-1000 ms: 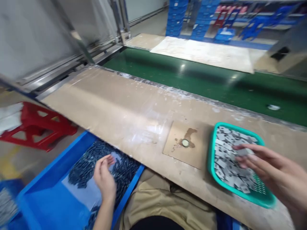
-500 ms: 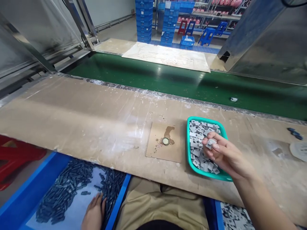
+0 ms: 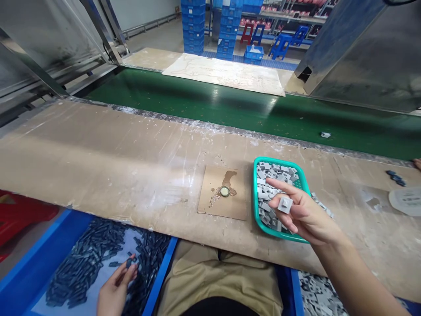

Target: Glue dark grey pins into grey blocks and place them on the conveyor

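My right hand [image 3: 309,215] is over the green basket [image 3: 255,197], its index finger stretched out. Between thumb and other fingers it holds a small grey plastic block [image 3: 284,205] with a raised square on its face. Many similar grey pieces [image 3: 265,205] lie in the basket. At the lower left, my left hand [image 3: 115,285] pinches a small dark plastic piece [image 3: 129,263] above the blue bin [image 3: 166,263]. Piles of dark pieces [image 3: 75,267] lie in that bin on a white sheet. A round, cap-like disc [image 3: 224,191] sits on a wet-stained cardboard square [image 3: 205,206].
Beyond the brown work surface [image 3: 98,149] runs a green belt [image 3: 184,96] with one grey piece [image 3: 325,134] on it. Several dark pieces [image 3: 396,177] lie at right, near another person's hand [image 3: 417,164]. A second blue bin [image 3: 296,289] holds grey pieces at lower right.
My left hand has lifted from the dark pieces with one pinched in its fingers. My right hand has turned the grey block, and its index finger has straightened.
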The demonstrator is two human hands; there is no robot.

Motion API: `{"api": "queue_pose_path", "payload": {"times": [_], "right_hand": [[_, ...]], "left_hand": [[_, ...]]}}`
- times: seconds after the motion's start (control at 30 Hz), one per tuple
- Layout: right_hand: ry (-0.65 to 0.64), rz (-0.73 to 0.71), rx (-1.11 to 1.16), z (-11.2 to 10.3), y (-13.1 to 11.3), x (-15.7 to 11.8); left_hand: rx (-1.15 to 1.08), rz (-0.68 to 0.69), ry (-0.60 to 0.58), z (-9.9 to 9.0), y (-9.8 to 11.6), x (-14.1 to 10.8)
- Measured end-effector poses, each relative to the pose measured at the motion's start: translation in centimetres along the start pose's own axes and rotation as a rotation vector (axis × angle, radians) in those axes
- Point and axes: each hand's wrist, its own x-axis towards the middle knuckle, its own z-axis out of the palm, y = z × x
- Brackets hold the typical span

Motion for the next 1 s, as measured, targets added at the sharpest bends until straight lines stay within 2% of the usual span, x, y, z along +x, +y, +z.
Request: {"api": "queue_pose_path", "payload": {"times": [0.1, 0.23, 0.33, 0.43, 0.53, 0.63, 0.87, 1.0], "right_hand": [[-0.013, -0.017, -0.089, 0.4, -0.3, 0.4], [-0.003, -0.1, -0.305, 1.3, -0.7, 1.9], [0.02, -0.262, -0.561, 2.6, -0.5, 3.7], [-0.036, -0.429, -0.852, 3.8, 0.4, 5.2], [-0.025, -0.58, -1.093, 4.3, 1.5, 6.2], [-0.026, -0.61, -1.221, 4.3, 2.4, 6.6], [-0.05, -0.628, -1.322, 4.3, 3.2, 6.8], [-0.057, -0.618, -1.287, 4.4, 3.1, 6.8]], "left_hand": [[-0.274, -0.026, -0.095, 0.2, 2.3, -2.0], [-0.505, -0.016, -0.279, 1.1, 7.1, -6.0], [-0.658, 0.045, -0.451, 3.2, 10.7, -8.6], [-0.769, 0.081, -0.582, 6.2, 12.9, -10.0], [-0.849, 0.042, -0.696, 8.6, 14.0, -10.4], [-0.902, -0.018, -0.772, 9.9, 14.5, -10.6], [-0.989, -0.039, -0.837, 10.2, 15.1, -10.9], [-1.022, -0.052, -0.867, 10.3, 15.2, -10.8]]}}
